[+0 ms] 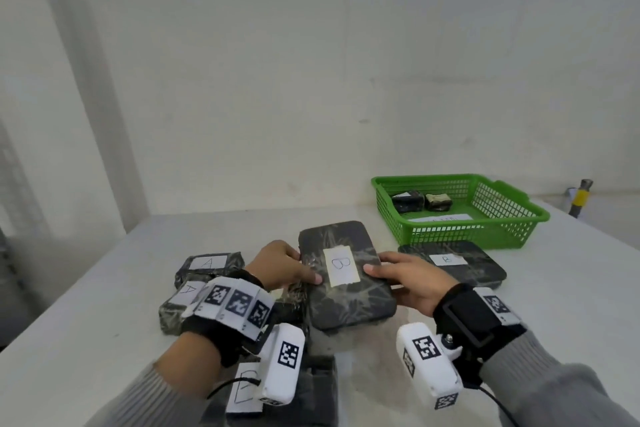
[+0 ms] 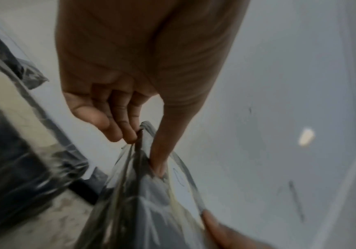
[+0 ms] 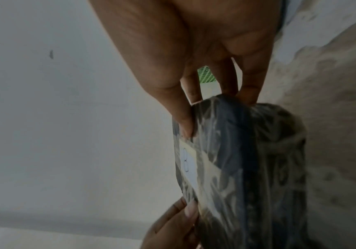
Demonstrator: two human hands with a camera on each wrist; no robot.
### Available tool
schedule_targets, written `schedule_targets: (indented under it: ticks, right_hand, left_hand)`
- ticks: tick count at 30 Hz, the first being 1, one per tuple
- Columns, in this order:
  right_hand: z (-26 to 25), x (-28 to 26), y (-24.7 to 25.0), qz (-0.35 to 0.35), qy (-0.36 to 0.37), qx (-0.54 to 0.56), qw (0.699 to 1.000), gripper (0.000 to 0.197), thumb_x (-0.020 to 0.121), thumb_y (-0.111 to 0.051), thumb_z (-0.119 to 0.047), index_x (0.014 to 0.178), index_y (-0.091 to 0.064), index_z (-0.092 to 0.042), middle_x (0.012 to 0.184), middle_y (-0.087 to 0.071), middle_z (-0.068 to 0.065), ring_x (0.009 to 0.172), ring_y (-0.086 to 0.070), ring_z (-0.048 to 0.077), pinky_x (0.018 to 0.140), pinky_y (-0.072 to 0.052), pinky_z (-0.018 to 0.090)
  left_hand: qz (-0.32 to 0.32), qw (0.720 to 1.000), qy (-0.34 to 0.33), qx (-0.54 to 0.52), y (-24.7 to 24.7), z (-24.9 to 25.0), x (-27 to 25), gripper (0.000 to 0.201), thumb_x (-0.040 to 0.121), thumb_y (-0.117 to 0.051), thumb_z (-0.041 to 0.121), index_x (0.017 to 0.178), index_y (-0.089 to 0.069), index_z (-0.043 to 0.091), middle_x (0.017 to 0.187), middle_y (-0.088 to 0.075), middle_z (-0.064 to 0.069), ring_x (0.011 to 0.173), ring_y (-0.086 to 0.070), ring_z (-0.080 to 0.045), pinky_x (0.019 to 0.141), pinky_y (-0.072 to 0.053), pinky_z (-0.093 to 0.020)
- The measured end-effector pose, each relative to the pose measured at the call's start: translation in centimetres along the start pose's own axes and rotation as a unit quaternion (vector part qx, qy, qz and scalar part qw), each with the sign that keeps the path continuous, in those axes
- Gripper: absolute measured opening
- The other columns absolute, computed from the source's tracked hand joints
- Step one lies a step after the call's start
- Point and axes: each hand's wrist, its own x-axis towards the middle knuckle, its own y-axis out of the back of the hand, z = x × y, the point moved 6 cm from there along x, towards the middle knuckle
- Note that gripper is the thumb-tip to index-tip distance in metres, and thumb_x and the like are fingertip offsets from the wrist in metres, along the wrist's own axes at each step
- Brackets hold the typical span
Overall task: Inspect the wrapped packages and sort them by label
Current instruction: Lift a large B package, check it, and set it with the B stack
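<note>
Both sets of fingers are clamped on the same dark plastic-wrapped package [image 1: 346,274] labelled B: my left hand [image 1: 277,265] pinches its left edge, thumb on top beside the white label [image 1: 341,266] and the other fingers [image 2: 117,124] curled under, while my right hand [image 1: 412,282] grips the right edge the same way, thumb lying on the top face. I hold the package just above the white table [image 1: 104,322], label up and tilted toward me.

Nearest me, under my left wrist, lies another wrapped package [image 1: 311,392] with a white label [image 1: 246,388] whose letter I cannot read. To the left sit two packages labelled A, the nearer one [image 1: 176,308] partly behind my wrist strap and the farther one [image 1: 209,265] just behind it. On the right, beyond my right hand, a second B-labelled package [image 1: 453,262] lies flat on the table. Farther right stands a green plastic basket [image 1: 512,218] holding two small wrapped bundles [image 1: 420,201] and a white slip of paper [image 1: 440,217].
</note>
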Motion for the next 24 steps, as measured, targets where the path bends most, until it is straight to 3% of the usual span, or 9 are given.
schedule_targets:
  ticks: [2, 5, 7, 10, 14, 16, 19, 21, 24]
  right_hand:
    - [-1.7, -0.3, -0.2, -0.014, 0.012, 0.015, 1.000, 0.022, 0.090, -0.067, -0.007, 0.112, -0.069, -0.008, 0.092, -0.073, 0.007, 0.078, -0.067, 0.017, 0.059, -0.056, 0.024]
    - [-4.1, -0.3, -0.9, -0.046, 0.025, 0.027, 0.998, 0.021, 0.090, -0.066, -0.010, 0.111, -0.070, -0.011, 0.104, -0.073, 0.011, 0.089, -0.066, 0.021, 0.073, -0.057, 0.031]
    - [-4.9, -0.1, -1.8, -0.072, 0.034, 0.023, 0.997, 0.026, 0.088, -0.067, -0.008, 0.114, -0.070, -0.010, 0.116, -0.071, 0.016, 0.099, -0.064, 0.027, 0.088, -0.055, 0.039]
    - [-5.7, 0.7, -3.5, -0.095, 0.051, 0.043, 0.993, 0.034, 0.085, -0.068, -0.010, 0.119, -0.068, -0.007, 0.121, -0.069, 0.020, 0.104, -0.064, 0.031, 0.096, -0.051, 0.042]
    - [-6.7, 2.0, -4.8, -0.082, 0.111, 0.094, 0.986, 0.049, 0.081, -0.067, -0.032, 0.124, -0.064, -0.009, 0.115, -0.073, 0.011, 0.099, -0.069, 0.022, 0.086, -0.056, 0.036]
    - [-7.0, 2.7, -5.2, -0.056, 0.129, 0.135, 0.981, 0.057, 0.078, -0.069, -0.035, 0.127, -0.061, -0.010, 0.105, -0.073, 0.004, 0.086, -0.069, 0.014, 0.074, -0.055, 0.031]
    - [-7.1, 3.4, -6.4, -0.050, 0.144, 0.213, 0.965, 0.060, 0.074, -0.070, -0.030, 0.128, -0.057, -0.008, 0.098, -0.071, 0.005, 0.080, -0.068, 0.019, 0.071, -0.057, 0.034]
    - [-7.4, 3.7, -7.4, -0.058, 0.163, 0.257, 0.951, 0.055, 0.076, -0.068, -0.025, 0.126, -0.055, -0.009, 0.099, -0.074, 0.009, 0.080, -0.069, 0.022, 0.078, -0.057, 0.042]
    - [-8.1, 4.0, -8.2, -0.043, 0.207, 0.280, 0.937, 0.067, 0.069, -0.079, -0.032, 0.128, -0.057, -0.007, 0.122, -0.068, 0.017, 0.102, -0.065, 0.031, 0.105, -0.043, 0.058]
  left_hand:
    - [-0.016, 0.990, 0.010, -0.136, 1.1, 0.2, -0.6, 0.048, 0.072, -0.086, 0.005, 0.106, -0.053, 0.010, 0.106, -0.069, -0.020, 0.079, -0.063, -0.023, 0.088, -0.057, -0.043]
    - [-0.059, 0.970, -0.015, -0.236, 2.7, 1.0, -1.4, 0.077, 0.067, -0.089, 0.021, 0.129, -0.044, 0.018, 0.114, -0.071, -0.014, 0.090, -0.072, -0.024, 0.078, -0.061, -0.044]
    - [-0.071, 0.956, -0.046, -0.280, 3.5, 1.4, -1.7, 0.074, 0.068, -0.086, 0.037, 0.129, -0.048, 0.018, 0.114, -0.068, -0.015, 0.091, -0.074, -0.028, 0.072, -0.061, -0.045]
    - [-0.047, 0.938, -0.084, -0.334, 5.0, 1.2, -1.5, 0.056, 0.072, -0.072, 0.032, 0.122, -0.055, 0.014, 0.103, -0.069, -0.013, 0.077, -0.073, -0.026, 0.065, -0.062, -0.046]
    - [0.011, 0.917, -0.122, -0.381, 6.8, 0.3, -1.0, 0.036, 0.087, -0.064, 0.014, 0.120, -0.057, 0.005, 0.088, -0.074, -0.012, 0.073, -0.073, -0.024, 0.057, -0.061, -0.041]
    - [0.044, 0.901, -0.134, -0.409, 7.8, -0.2, -0.8, 0.032, 0.091, -0.061, 0.008, 0.121, -0.055, 0.002, 0.091, -0.072, -0.016, 0.074, -0.073, -0.025, 0.054, -0.059, -0.038]
    - [0.082, 0.873, -0.155, -0.455, 9.1, -0.3, -0.6, 0.040, 0.086, -0.062, 0.013, 0.124, -0.054, 0.005, 0.107, -0.070, -0.017, 0.084, -0.072, -0.024, 0.063, -0.062, -0.042]
    - [0.095, 0.861, -0.170, -0.470, 10.0, -0.1, -0.7, 0.047, 0.083, -0.064, 0.015, 0.126, -0.051, 0.005, 0.116, -0.067, -0.018, 0.090, -0.071, -0.025, 0.067, -0.062, -0.044]
    - [0.089, 0.869, -0.182, -0.451, 11.5, 0.2, -0.9, 0.061, 0.072, -0.080, 0.016, 0.125, -0.050, 0.009, 0.116, -0.067, -0.018, 0.092, -0.071, -0.023, 0.071, -0.062, -0.043]
